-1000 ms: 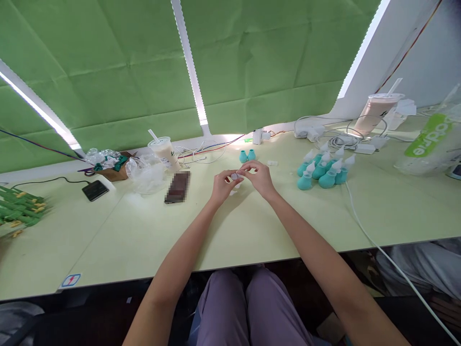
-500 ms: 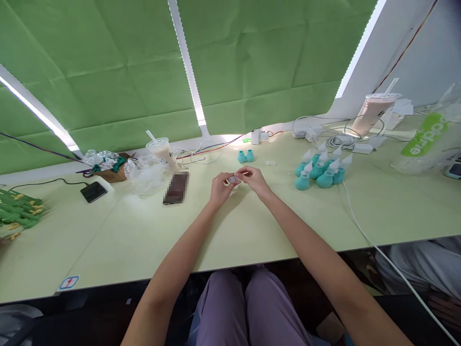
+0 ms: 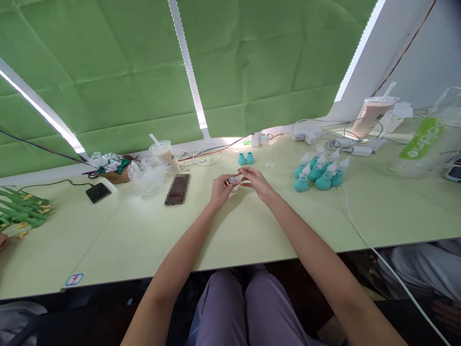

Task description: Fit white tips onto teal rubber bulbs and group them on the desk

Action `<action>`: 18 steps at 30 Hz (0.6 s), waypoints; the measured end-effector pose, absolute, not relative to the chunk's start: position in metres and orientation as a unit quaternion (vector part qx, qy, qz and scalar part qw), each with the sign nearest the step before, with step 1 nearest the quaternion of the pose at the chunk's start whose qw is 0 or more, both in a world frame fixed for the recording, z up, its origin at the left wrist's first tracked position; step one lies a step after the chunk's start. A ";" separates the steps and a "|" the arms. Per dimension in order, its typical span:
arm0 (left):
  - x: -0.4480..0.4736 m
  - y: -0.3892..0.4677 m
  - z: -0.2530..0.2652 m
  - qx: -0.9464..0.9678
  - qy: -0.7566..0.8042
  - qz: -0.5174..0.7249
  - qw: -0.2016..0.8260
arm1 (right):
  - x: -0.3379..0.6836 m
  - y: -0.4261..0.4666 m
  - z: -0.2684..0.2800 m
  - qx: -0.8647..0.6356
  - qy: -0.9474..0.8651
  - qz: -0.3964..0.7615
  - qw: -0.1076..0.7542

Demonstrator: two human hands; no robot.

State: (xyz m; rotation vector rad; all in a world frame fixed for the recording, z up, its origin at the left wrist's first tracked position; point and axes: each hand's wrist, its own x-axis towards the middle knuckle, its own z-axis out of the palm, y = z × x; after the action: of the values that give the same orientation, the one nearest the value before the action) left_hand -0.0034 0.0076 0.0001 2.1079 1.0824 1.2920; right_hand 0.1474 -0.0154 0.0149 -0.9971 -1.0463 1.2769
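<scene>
My left hand (image 3: 220,190) pinches a small clear plastic piece (image 3: 233,179) between thumb and fingers above the table. Close to the piece's right end is my right hand (image 3: 258,183), its thumb and forefinger parted; whether a fingertip touches the piece is hard to see. Under the hands, a whitish clear part (image 3: 236,188) lies partly hidden. Just beyond stand two teal rubber bulbs (image 3: 249,158) without tips. A second small clear piece (image 3: 270,165) lies to their right. Farther right, several teal bulbs with pointed white tips (image 3: 323,180) stand grouped together.
A phone-like dark object (image 3: 177,189), plastic bag (image 3: 146,175) and drink cup (image 3: 164,154) stand left. White cables (image 3: 342,142), another cup (image 3: 372,115) and a clear bag (image 3: 419,139) lie right. Another person's hand (image 3: 3,241) shows at the left edge; grey clothing (image 3: 425,269) at right.
My right fingers have parted and drawn slightly away from the clear piece, which stays in my left hand. Another person's hand has appeared at the left edge. The view has shifted slightly.
</scene>
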 end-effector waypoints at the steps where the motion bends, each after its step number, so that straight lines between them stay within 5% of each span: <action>1: -0.004 0.007 0.001 0.760 0.392 0.469 0.221 | 0.149 -0.016 0.015 -0.418 -0.440 0.560 0.564; 7: -0.006 0.007 0.005 0.758 0.396 0.468 0.223 | 0.156 -0.017 0.011 -0.343 -0.463 0.666 0.474; 18: -0.008 0.006 0.007 0.819 0.376 0.415 0.120 | 0.155 -0.014 0.008 -0.366 -0.441 0.673 0.467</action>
State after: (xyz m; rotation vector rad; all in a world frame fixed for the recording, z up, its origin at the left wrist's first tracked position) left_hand -0.0083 0.0056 0.0069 2.3940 1.0996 1.2136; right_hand 0.1549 -0.0137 0.0085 -0.8990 -1.0830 1.6509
